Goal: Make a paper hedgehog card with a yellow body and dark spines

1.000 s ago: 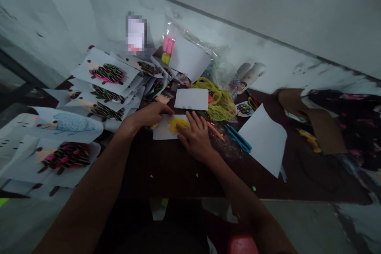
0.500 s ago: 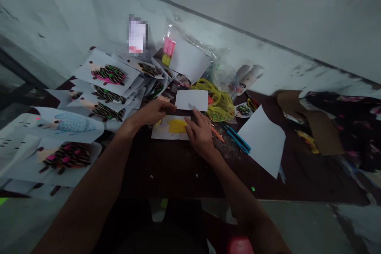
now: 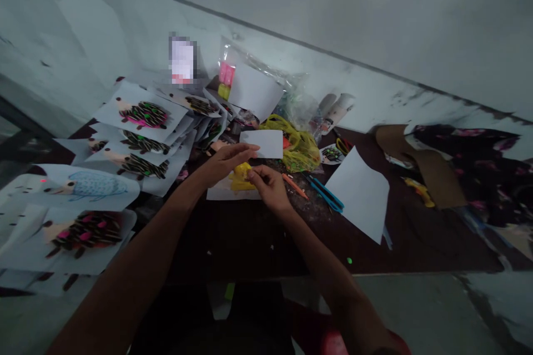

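Note:
A white sheet of paper (image 3: pixel 214 194) lies on the dark table with a flattened yellow patch on it. The yellow piece (image 3: pixel 242 168), which looks like modelling clay, is raised at its far edge. My right hand (image 3: pixel 270 183) pinches its right side between thumb and fingers. Just above and left of it, my left hand (image 3: pixel 231 160) reaches over with fingers stretched out together; whether its underside touches the clay is hidden. A blank white card (image 3: pixel 266 144) lies right behind my hands.
Piled papers with hedgehog pictures (image 3: pixel 144 113) fill the left side. Behind the card are a yellow net bag (image 3: pixel 302 147) and clear plastic packaging (image 3: pixel 300 102). An orange stick (image 3: pixel 295 186), a blue tool (image 3: pixel 327 194) and a blank sheet (image 3: pixel 360 194) lie to the right.
My right hand has gone from lying flat on the paper to pinching the yellow clay and lifting its edge. My left hand has moved in over it. The view has shifted slightly.

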Demonstrator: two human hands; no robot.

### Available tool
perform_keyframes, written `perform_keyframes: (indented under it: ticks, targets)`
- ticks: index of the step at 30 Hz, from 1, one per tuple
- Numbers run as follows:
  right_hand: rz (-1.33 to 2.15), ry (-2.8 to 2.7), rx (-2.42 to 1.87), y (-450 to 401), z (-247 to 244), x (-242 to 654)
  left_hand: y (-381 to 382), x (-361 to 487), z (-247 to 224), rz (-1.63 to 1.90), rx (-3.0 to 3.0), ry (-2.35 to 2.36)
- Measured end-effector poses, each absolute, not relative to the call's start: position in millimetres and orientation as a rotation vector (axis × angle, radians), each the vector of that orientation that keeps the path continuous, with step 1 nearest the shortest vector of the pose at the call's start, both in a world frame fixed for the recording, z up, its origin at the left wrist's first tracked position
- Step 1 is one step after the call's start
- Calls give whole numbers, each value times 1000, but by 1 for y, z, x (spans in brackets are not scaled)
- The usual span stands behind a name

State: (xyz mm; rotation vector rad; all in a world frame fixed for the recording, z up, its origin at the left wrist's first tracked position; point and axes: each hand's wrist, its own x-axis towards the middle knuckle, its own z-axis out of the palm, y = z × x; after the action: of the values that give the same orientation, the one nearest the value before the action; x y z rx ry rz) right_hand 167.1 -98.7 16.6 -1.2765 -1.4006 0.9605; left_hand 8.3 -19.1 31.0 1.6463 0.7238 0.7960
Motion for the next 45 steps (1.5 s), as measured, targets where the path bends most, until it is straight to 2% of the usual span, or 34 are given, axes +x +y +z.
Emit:
perform_keyframes:
  ticks: [9,15,25,31,40,45]
  targets:
    - [1008,-1252,-1288,-97,25,184,-10,-4,30,472,1618,633]
    - [1025,-1258,-1217,-93,16,185,-9,-6,30,469,1566,692]
    - [436,-1570,-1326,-102,18,186,-13,-1,29,445,1522,690]
    - [298,-1641,-1359,-103,18,188,-15,0,30,393,1616,665]
    - [296,-1653,-1248,-102,22,179,-15,-1,34,461,1825,673]
    - [460,-1462,-1247,-100,19,186,-4,-10,26,803,1733,916]
